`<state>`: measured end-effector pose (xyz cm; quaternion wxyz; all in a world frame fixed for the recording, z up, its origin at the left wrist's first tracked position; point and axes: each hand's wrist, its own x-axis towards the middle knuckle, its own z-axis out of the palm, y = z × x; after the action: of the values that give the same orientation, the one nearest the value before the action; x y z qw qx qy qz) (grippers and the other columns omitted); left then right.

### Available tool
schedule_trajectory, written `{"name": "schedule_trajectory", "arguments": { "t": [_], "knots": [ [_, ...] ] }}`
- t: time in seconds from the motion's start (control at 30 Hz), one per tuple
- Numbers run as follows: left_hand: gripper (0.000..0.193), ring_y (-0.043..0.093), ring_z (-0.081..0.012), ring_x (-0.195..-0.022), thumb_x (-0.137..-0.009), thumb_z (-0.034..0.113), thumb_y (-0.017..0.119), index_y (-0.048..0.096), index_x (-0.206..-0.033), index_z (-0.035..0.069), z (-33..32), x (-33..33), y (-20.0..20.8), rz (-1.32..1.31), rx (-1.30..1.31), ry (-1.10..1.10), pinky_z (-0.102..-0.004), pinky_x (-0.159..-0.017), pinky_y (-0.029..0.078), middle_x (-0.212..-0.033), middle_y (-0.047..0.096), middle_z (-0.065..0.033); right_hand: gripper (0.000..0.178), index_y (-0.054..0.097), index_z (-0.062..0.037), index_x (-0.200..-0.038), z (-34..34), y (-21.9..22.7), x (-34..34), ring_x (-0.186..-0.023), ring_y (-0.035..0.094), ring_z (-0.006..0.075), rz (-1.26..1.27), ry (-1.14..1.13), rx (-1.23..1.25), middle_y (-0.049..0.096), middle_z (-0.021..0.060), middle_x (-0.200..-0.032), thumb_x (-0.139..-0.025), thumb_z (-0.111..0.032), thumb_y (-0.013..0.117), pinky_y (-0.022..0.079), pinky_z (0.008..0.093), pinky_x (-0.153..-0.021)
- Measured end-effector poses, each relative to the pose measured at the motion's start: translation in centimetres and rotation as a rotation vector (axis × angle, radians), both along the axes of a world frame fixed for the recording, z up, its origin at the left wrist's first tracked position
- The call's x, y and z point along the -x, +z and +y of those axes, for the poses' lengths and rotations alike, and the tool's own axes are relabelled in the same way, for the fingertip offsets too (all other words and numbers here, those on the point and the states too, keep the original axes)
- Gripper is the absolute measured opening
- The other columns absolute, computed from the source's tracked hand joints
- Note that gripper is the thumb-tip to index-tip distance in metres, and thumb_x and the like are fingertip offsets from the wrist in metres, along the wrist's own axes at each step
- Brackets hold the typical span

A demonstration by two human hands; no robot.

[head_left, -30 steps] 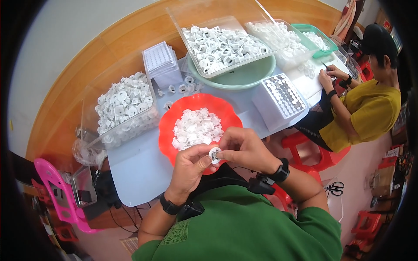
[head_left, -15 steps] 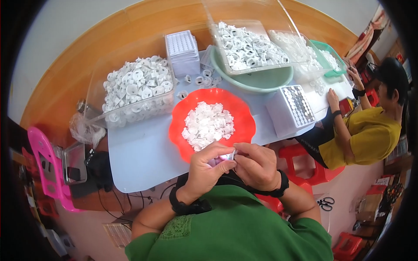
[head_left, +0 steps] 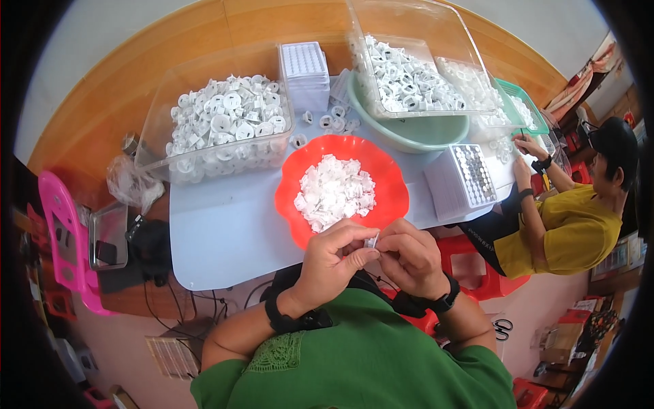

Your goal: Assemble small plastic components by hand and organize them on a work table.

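Note:
A small white plastic part is pinched between the thumb and forefinger of my left hand, above the near edge of a scalloped red bowl. The fingers of my right hand are pressed together right beside that part; what they hold, if anything, is hidden. Small flat white pieces are heaped in the red bowl, just beyond both hands.
A clear bin of round white parts stands left, beside stacked white trays. Another clear bin rests on a green basin. A filled tray stack stands right, near a co-worker. Loose parts lie between.
My right fingers have drawn slightly away, and the white part now shows in my left fingertips. The view has shifted a little. The co-worker's hands have moved closer together.

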<state>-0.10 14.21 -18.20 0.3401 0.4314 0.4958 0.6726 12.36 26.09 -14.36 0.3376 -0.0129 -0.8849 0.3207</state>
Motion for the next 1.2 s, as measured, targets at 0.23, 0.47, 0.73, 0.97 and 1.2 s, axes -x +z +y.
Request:
{"name": "schedule_trajectory", "arguments": {
  "t": [0.23,0.47,0.73,0.97,1.2],
  "knots": [
    [0.022,0.059,-0.0086,-0.072,-0.092,0.01,0.057,0.06,-0.11,-0.002,-1.1,4.2,1.8,-0.277,0.09,0.18,-0.021,-0.063,0.048,-0.092,0.064,-0.0066,0.013,0.057,0.0009,-0.083,2.9,1.2,3.1,-0.063,0.057,0.0285,-0.319,0.019,0.297,0.056,0.0126,-0.074,-0.073,0.002,0.065,0.045,0.0336,-0.057],
    [0.031,0.06,-0.0116,-0.073,-0.095,0.015,0.051,0.054,-0.118,-0.005,-3.2,7.0,0.7,-0.524,-0.02,0.105,-0.0215,-0.062,0.049,-0.094,0.064,-0.0087,0.01,0.063,-0.0028,-0.076,4.6,-3.2,6.5,-0.072,0.061,0.034,-0.816,0.078,-0.381,0.061,0.0156,-0.073,-0.07,-0.011,0.064,0.048,0.0437,-0.063],
    [0.027,0.061,-0.013,-0.077,-0.094,0.009,0.051,0.056,-0.117,-0.003,-3.2,6.8,-0.2,-0.605,0.028,0.019,-0.0233,-0.066,0.049,-0.096,0.064,-0.0082,0.009,0.063,-0.0027,-0.073,5.6,-4.8,8.5,-0.073,0.062,0.0334,-0.998,0.297,-0.426,0.061,0.015,-0.071,-0.069,-0.011,0.063,0.048,0.044,-0.066],
    [0.031,0.06,-0.0163,-0.072,-0.094,0.014,0.051,0.053,-0.117,-0.006,-3.4,6.5,-0.1,-0.575,0.06,0.125,-0.0258,-0.062,0.048,-0.093,0.062,-0.012,0.043,0.064,-0.0102,-0.112,5.7,-2.7,9.2,-0.117,0.052,0.0323,-0.921,0.422,-0.324,0.058,0.0178,-0.12,-0.07,-0.008,0.065,0.038,0.0397,-0.099],
    [0.031,0.06,-0.0171,-0.07,-0.095,0.018,0.051,0.052,-0.115,-0.006,-1.6,6.1,0.6,-0.572,0.055,0.006,-0.0241,-0.057,0.048,-0.092,0.062,-0.0142,0.009,0.069,-0.0034,-0.074,6.6,-7.9,8.1,-0.07,0.064,0.0334,-0.727,0.278,-0.385,0.065,0.0149,-0.072,-0.068,-0.006,0.065,0.051,0.0409,-0.063]
  ]
}}
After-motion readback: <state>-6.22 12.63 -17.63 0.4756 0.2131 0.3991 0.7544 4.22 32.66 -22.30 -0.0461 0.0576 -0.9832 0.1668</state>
